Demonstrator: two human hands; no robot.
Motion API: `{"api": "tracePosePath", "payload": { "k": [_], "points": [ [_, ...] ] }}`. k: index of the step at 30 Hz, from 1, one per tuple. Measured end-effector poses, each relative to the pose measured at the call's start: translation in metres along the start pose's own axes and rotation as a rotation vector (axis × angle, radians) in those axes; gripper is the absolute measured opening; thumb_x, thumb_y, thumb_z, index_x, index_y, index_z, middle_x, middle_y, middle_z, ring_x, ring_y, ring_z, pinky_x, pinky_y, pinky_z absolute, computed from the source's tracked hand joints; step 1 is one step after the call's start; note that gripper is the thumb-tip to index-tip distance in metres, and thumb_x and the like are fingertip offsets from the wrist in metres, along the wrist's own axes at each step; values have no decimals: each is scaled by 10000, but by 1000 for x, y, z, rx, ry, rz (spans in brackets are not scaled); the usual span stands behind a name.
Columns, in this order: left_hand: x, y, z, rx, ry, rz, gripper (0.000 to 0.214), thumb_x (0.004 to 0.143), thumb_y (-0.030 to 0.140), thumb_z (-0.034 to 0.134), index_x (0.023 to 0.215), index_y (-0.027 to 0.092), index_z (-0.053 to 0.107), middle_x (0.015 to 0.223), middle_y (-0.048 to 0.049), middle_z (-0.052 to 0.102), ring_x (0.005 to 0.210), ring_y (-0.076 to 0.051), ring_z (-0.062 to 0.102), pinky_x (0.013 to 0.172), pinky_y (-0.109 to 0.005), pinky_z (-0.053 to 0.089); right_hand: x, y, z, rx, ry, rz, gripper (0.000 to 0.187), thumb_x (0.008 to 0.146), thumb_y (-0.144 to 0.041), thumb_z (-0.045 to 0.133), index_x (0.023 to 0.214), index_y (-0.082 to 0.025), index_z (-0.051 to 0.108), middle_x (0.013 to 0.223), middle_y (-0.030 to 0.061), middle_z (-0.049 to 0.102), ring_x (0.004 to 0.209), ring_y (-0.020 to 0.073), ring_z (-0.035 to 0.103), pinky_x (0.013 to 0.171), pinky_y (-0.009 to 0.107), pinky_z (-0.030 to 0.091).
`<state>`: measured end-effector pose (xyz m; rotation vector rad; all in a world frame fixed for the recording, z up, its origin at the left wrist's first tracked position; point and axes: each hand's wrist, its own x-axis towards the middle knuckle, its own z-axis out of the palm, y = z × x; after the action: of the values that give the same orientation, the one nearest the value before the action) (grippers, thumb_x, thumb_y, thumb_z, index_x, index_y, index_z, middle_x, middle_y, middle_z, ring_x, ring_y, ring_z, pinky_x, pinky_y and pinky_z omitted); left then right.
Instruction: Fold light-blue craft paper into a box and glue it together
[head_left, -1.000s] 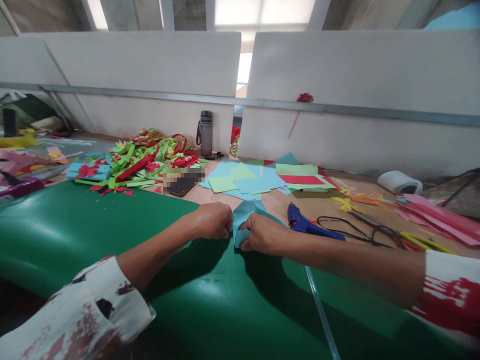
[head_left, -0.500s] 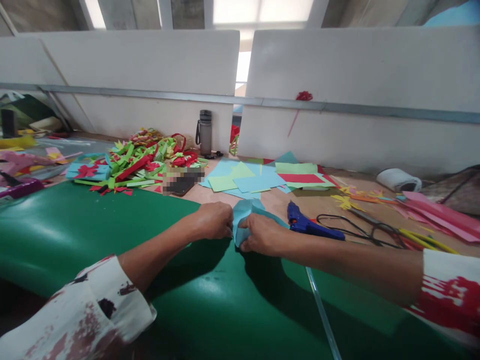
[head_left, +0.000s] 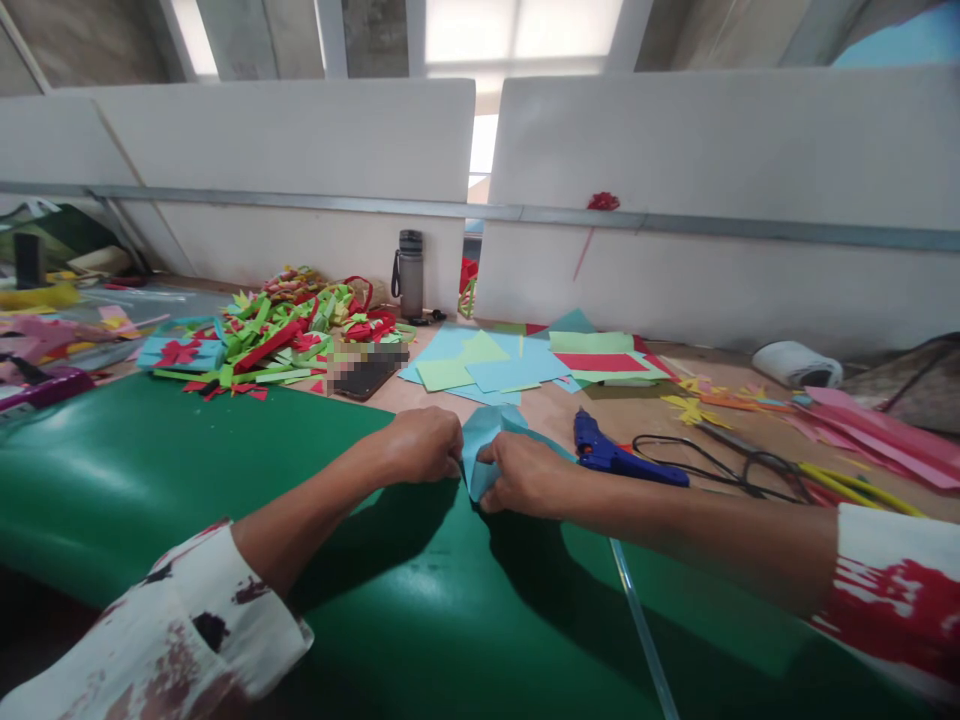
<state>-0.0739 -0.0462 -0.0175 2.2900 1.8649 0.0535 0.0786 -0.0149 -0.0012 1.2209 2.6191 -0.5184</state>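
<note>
My left hand (head_left: 421, 445) and my right hand (head_left: 525, 474) meet at the far edge of the green mat (head_left: 187, 470). Both are closed on a light blue piece of paper (head_left: 484, 440) that stands folded up between them. The left fingers pinch its left edge, and the right fingers grip its lower right part. A blue glue gun (head_left: 607, 455) lies just right of my right hand.
A heap of green and red paper strips (head_left: 285, 325) lies at the back left, with a dark phone (head_left: 365, 378) beside it. Loose coloured sheets (head_left: 517, 360), a grey bottle (head_left: 410, 273), black scissors (head_left: 731, 462), a white roll (head_left: 796, 364) and pink sheets (head_left: 885, 425) lie farther back and right.
Both hands stay on the blue paper. My right hand has shifted slightly left, closer to the left hand, and the paper is pressed narrower between them.
</note>
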Motion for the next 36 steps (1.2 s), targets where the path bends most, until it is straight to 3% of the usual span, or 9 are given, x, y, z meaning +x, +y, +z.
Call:
{"api": "tracePosePath", "payload": {
  "k": [6, 9, 14, 19, 22, 27, 30, 34, 36],
  "points": [
    [-6, -3, -9, -26, 61, 20, 160, 644, 167, 589, 745, 216, 704, 706, -6, 684, 651, -147, 592, 537, -201, 365, 0, 22, -4, 88, -61, -196, 118, 585, -183, 621, 701, -165, 629, 576, -49, 520, 543, 94, 477, 435, 197, 278],
    [-7, 0, -13, -50, 143, 24, 154, 675, 140, 560, 732, 190, 694, 691, -10, 676, 649, -142, 583, 550, -204, 371, -9, 28, -4, 47, 7, -306, 40, 617, -170, 592, 654, -154, 597, 565, -43, 510, 537, 89, 450, 443, 208, 256],
    [-14, 15, -17, -390, 392, 59, 161, 772, 179, 537, 845, 163, 679, 706, -12, 673, 605, -116, 584, 566, -195, 428, -24, 20, -3, -244, 209, -145, 139, 739, -161, 511, 671, -164, 633, 652, 39, 631, 627, 153, 556, 490, 249, 255],
    [-18, 30, -7, -688, 194, 157, 225, 789, 169, 495, 970, 173, 628, 863, -9, 670, 472, -73, 566, 454, -178, 429, -23, 12, 0, -266, 222, -92, 153, 763, -212, 533, 755, -160, 677, 762, 97, 688, 705, 214, 618, 513, 265, 284],
    [-16, 34, 0, -608, 144, 197, 255, 745, 88, 497, 946, 183, 624, 884, -2, 671, 492, -72, 568, 475, -176, 420, -22, 13, 1, -261, 222, -88, 159, 757, -231, 550, 807, -155, 681, 806, 110, 693, 738, 234, 630, 518, 268, 294],
    [-9, 34, 11, -329, 265, 147, 280, 715, 70, 546, 955, 185, 633, 836, -22, 687, 675, -138, 605, 578, -213, 413, -32, 22, 2, -251, 223, -113, 176, 748, -188, 543, 874, -179, 666, 805, 83, 688, 764, 219, 624, 514, 258, 285],
    [-7, 32, 13, -290, 308, 119, 318, 732, 103, 568, 1029, 208, 612, 836, -6, 690, 626, -122, 585, 559, -213, 397, -40, 32, 6, -282, 264, -102, 199, 766, -164, 519, 920, -189, 643, 773, 80, 672, 734, 212, 612, 532, 264, 287],
    [-9, 30, 11, -215, 261, 99, 268, 756, 136, 570, 1003, 215, 635, 772, -3, 683, 598, -120, 575, 562, -219, 409, -47, 47, 15, -336, 364, -156, 134, 775, -150, 510, 802, -178, 639, 681, 68, 623, 723, 197, 574, 671, 308, 322],
    [-9, 31, 10, -175, 312, 130, 226, 773, 152, 575, 974, 219, 651, 829, -24, 678, 714, -151, 598, 638, -250, 447, -49, 53, 18, -312, 410, -165, 121, 772, -148, 520, 760, -181, 636, 673, 55, 613, 743, 184, 558, 761, 336, 308]
  ]
}}
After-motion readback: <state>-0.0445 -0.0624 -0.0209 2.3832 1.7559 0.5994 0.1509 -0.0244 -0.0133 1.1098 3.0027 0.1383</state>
